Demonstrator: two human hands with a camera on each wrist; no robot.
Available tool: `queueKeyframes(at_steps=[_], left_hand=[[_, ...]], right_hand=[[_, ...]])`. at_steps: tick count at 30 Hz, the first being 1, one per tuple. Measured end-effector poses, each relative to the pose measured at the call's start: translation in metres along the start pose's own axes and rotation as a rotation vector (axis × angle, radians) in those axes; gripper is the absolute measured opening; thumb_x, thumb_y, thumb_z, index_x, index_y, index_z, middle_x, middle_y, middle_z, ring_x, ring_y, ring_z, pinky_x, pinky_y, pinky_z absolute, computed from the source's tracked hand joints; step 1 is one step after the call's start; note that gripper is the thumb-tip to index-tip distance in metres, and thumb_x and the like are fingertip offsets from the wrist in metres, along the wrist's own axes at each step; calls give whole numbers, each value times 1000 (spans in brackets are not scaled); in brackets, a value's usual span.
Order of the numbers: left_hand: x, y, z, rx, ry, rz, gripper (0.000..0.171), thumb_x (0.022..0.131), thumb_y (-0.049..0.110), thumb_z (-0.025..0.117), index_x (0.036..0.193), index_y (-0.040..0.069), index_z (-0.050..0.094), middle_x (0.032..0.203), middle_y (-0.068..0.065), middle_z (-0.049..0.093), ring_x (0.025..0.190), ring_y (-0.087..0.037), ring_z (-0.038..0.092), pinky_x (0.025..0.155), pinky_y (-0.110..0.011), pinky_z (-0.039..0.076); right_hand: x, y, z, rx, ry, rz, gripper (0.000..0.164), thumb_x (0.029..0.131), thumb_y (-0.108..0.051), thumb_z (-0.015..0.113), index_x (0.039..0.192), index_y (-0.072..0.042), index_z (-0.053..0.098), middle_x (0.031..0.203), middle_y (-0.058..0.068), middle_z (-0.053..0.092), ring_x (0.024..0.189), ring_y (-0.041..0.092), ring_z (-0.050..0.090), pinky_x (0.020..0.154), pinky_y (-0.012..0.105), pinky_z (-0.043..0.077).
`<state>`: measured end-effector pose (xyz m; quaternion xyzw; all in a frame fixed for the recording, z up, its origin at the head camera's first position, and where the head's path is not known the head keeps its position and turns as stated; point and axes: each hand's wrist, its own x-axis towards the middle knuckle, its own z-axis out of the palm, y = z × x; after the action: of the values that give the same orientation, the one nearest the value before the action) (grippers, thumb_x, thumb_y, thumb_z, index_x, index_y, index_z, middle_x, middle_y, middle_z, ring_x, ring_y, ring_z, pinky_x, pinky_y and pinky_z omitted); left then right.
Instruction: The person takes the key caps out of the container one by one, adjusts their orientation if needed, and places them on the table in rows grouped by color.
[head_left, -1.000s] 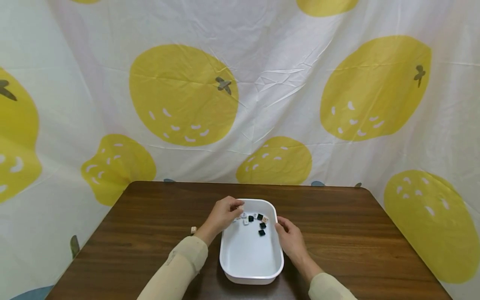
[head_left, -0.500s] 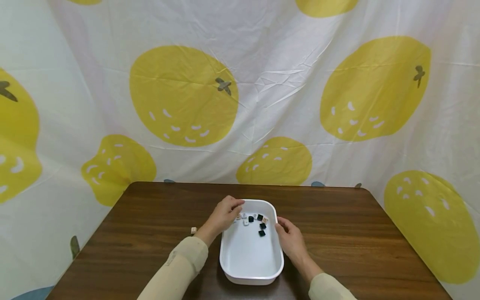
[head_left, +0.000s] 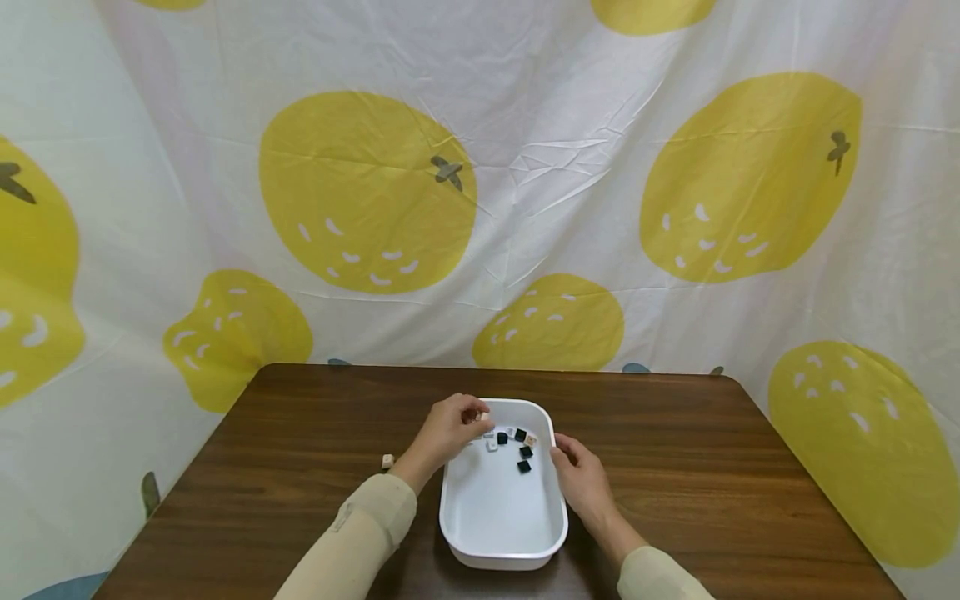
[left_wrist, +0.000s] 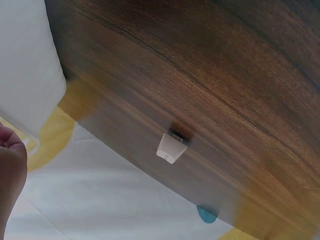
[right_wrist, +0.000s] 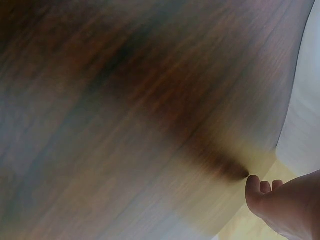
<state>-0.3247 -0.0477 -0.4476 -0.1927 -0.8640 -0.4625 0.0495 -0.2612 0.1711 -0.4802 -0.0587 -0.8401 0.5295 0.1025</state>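
The white tray (head_left: 504,517) ran longways away from us, with a pale cap (head_left: 484,417) pinched over its far left part.
Our right hand (head_left: 585,482) touched the right rim; we could not tell whether its fingers gripped it. Black caps (head_left: 523,467) lay inside, to the right. A loose cap (head_left: 387,461) sat on the worktop (head_left: 675,492), left of the tray, so our left hand (head_left: 448,428) was nearer to it. White caps (head_left: 492,445) lay just beside our left thumb. Farthest up, our left fingers held the pale cap tight.
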Motion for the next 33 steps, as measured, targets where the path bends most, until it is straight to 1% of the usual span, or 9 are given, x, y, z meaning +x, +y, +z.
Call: queueKeyframes(at_steps=[4, 7, 11, 18, 23, 27, 30, 33], left_hand=[[1, -1, 0, -21, 7, -31, 23, 88, 18, 77, 106, 5, 72, 82, 2, 60, 75, -13, 54, 63, -26, 47], [1, -1, -1, -20, 7, -37, 23, 88, 17, 77, 107, 5, 72, 83, 2, 62, 76, -13, 55, 64, -28, 49], [1, 0, -1, -8, 25, -40, 22, 86, 15, 78, 105, 6, 71, 83, 1, 60, 76, -14, 54, 64, -28, 48], [1, 0, 0, 5, 76, 7, 21, 81, 11, 81, 98, 6, 70, 77, 1, 56, 69, -13, 51, 59, -24, 44], [1, 2, 0, 2, 79, -5, 20, 80, 11, 82, 96, 8, 69, 75, 1, 55, 68, -12, 50, 57, -23, 43], [0, 2, -2, 0, 84, 1, 21, 81, 11, 82, 95, 8, 69, 76, 1, 55, 69, -13, 51, 58, -24, 44], [-2, 1, -6, 13, 90, -5, 21, 81, 12, 82, 97, 8, 69, 78, 1, 55, 72, -14, 51, 60, -25, 44], [-4, -2, -12, 43, 105, 0, 22, 83, 14, 81, 100, 6, 71, 81, 0, 56, 74, -15, 51, 63, -26, 46]], right_hand=[[0, 0, 0, 0, -2, 7, 33, 100, -13, 54, 127, 3, 63, 118, 20, 66, 104, 30, 63, 87, 41, 50], [0, 0, 1, 2, -2, 10, 33, 100, -13, 54, 127, 3, 63, 118, 20, 66, 104, 30, 63, 87, 41, 50], [0, 0, 1, 2, -3, 13, 33, 100, -14, 54, 128, 2, 63, 119, 20, 66, 104, 30, 63, 88, 42, 50], [0, 0, 0, 3, -4, 16, 34, 100, -15, 54, 128, 2, 62, 120, 20, 66, 105, 30, 62, 89, 42, 49], [-1, 0, -1, 7, -7, 18, 34, 100, -15, 54, 128, 2, 62, 120, 20, 66, 105, 30, 62, 88, 42, 49], [-1, -1, -1, 5, -9, 21, 34, 101, -16, 54, 128, 2, 62, 120, 19, 66, 105, 30, 62, 88, 42, 50], [-1, -2, -1, 6, -11, 21, 34, 101, -16, 54, 129, 2, 62, 120, 20, 65, 105, 30, 62, 89, 42, 50], [-1, -2, -1, 9, -10, 22, 34, 101, -15, 54, 129, 2, 62, 121, 20, 65, 105, 30, 62, 89, 42, 50]])
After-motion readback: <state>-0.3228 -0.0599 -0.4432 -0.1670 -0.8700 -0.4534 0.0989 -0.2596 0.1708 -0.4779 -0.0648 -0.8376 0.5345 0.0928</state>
